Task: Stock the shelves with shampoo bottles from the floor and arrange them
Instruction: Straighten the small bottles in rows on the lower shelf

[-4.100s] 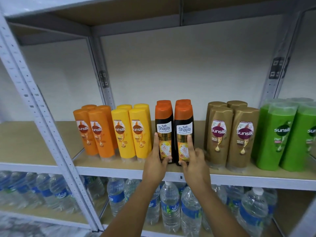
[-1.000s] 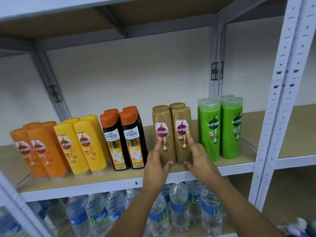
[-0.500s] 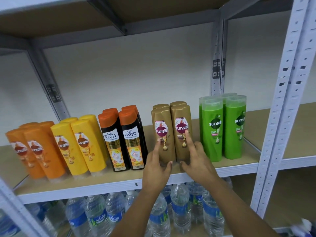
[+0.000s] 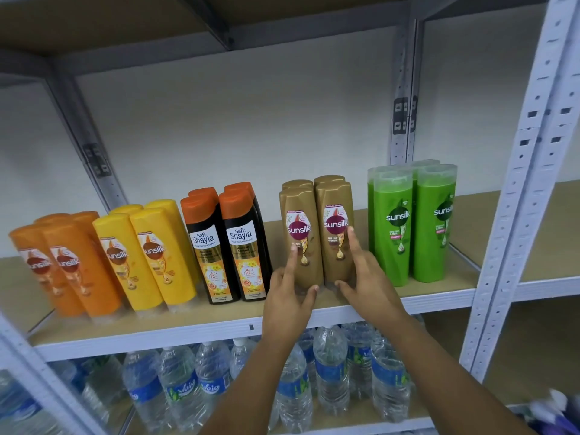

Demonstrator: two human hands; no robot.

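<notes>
A tan shelf (image 4: 219, 321) with a white front edge carries upright shampoo groups, left to right: orange bottles (image 4: 66, 265), yellow bottles (image 4: 147, 255), black bottles (image 4: 226, 243), gold bottles (image 4: 317, 233), green bottles (image 4: 411, 224). The shelf below (image 4: 361, 430) holds water bottles (image 4: 329, 368).

Shampoo bottles stood in a row on the shelf (image 4: 219, 324), grouped by colour, caps up, labels fwd. From left: orange Sunsilk bottles (image 4: 72, 265), then yellow Sunsilk bottles (image 4: 150, 255), both groups leaning in the wide-angle view. Next, black Safi Shayla bottles (image 4: 229, 246) w/ orange caps. Then brown Sunsilk bottles (image 4: 320, 233), two in front, side by side & touching, two more behind. Far right, green Sunsilk bottles (image 4: 411, 224) w/ clear caps, upright, a gap apart from the brown ones. Each group was two wide, w/ more behind.
</notes>
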